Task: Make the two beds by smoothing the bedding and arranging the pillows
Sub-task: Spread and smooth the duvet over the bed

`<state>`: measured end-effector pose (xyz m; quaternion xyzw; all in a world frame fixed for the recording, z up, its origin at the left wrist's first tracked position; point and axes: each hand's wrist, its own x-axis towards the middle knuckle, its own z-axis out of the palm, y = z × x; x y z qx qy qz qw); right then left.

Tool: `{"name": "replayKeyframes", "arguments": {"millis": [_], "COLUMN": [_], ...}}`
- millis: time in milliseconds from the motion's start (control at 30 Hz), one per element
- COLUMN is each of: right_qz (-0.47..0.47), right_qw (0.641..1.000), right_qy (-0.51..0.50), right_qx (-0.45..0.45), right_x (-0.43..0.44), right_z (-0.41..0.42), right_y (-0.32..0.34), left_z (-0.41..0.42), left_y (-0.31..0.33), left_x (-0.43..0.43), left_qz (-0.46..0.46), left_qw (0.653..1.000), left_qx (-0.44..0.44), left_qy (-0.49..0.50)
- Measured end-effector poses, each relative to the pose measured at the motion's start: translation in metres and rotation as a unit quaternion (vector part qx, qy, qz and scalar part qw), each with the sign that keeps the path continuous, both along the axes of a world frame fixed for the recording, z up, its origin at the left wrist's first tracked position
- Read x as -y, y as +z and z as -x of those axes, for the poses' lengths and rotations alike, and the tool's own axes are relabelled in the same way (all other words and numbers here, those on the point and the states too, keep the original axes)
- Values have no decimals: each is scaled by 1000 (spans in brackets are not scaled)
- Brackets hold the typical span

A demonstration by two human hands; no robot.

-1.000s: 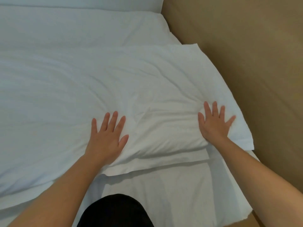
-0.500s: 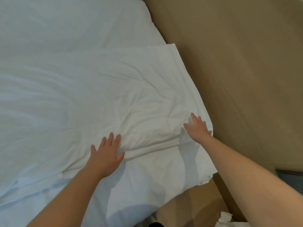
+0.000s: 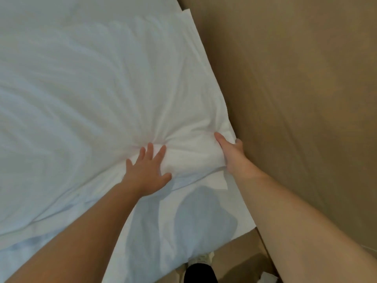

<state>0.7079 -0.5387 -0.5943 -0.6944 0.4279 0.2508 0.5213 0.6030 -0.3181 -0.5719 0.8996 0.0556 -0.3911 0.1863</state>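
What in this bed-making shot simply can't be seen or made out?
All from the head view:
- Right hand: fingertips curl behind the duvet corner, so its grip is hidden.
- Second bed and pillows: outside the frame.
- Duvet's left and far sides: cut off by the picture edges.
- Shoe: mostly hidden behind the bed edge.
- White scrap: cut off by the bottom edge, unidentifiable.

We see a white pillow lying flat on the white bed sheet, its right edge against a tan wall. Its cover is creased, the wrinkles fanning out from its bunched near right corner.
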Motion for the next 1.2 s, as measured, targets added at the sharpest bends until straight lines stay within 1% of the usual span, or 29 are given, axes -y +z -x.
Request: {"name": "replayKeyframes", "arguments": {"millis": [67, 133, 167, 200, 233, 300, 333, 400, 433, 467, 500, 533, 600, 667, 700, 733, 800, 833, 867, 900, 933, 1000, 1033, 1067, 1100, 1167, 1200], "right_qz": [-30, -90, -114, -136, -157, -188, -187, -147, -124, -105, -91, -84, -85, -87, -90, -89, -94, -100, -107, -118, -128, -148, -150, -136, -112, -37, 3], "right_qw": [999, 995, 993, 989, 985, 974, 968, 955, 944, 928, 906, 880, 827, 776, 752, 730, 691, 669, 645, 630, 630, 656, 661, 650, 627, 563, 539], "right_qy": [20, 35, 43, 54, 65, 112, 148, 230, 270, 313, 359, 406, 479, 531, 552, 575, 623, 647, 671, 690, 703, 704, 705, 718, 740, 789, 802], "right_qx": [1, -10, -6, 3, 16, 58, 79, 119, 142, 172, 203, 231, 282, 330, 349, 360, 354, 351, 350, 337, 305, 229, 208, 206, 215, 244, 259], "right_x": [-3, -4, -5, -7, -11, -25, -35, -59, -73, -88, -105, -126, -168, -212, -232, -252, -284, -297, -309, -319, -328, -345, -353, -362, -371, -394, -407], "right_z": [-6, -8, -8, -7, -6, -2, 0, 6, 9, 14, 21, 30, 53, 79, 92, 103, 124, 132, 140, 148, 156, 170, 175, 181, 188, 202, 208], "right_y": [-2, 10, 19, 32, 46, 81, 100, 136, 151, 165, 176, 185, 196, 203, 207, 212, 218, 217, 214, 210, 208, 206, 204, 202, 198, 187, 180], "left_z": [-5, -12, -18, -23, -28, -36, -40, -46, -49, -52, -54, -55, -53, -43, -35, -25, 0, 13, 26, 40, 55, 81, 95, 108, 122, 148, 161], "left_y": [-5, -2, 8, 20, 31, 58, 72, 100, 116, 133, 150, 169, 202, 223, 231, 234, 228, 223, 217, 213, 210, 203, 201, 201, 200, 198, 196], "left_x": [1, 2, 2, 2, 0, -5, -10, -27, -39, -53, -70, -88, -124, -157, -172, -187, -220, -237, -252, -267, -282, -312, -328, -344, -361, -399, -419], "left_qz": [-12, 8, 40, 92, 162, 285, 326, 377, 390, 394, 391, 385, 361, 323, 285, 240, 119, 80, 71, 79, 90, 124, 138, 145, 146, 136, 126], "left_qw": [1000, 999, 995, 984, 960, 880, 842, 785, 767, 757, 755, 762, 792, 825, 838, 849, 869, 865, 853, 839, 825, 789, 772, 759, 748, 728, 722], "left_qx": [-16, -41, -59, -75, -76, -93, -101, -75, -49, -25, -12, -6, -8, -38, -48, -39, 21, 47, 63, 70, 70, 70, 71, 73, 74, 79, 91], "left_qy": [0, 25, 66, 135, 216, 369, 418, 485, 507, 521, 526, 521, 492, 463, 463, 469, 480, 493, 513, 534, 554, 597, 616, 631, 644, 667, 674]}}
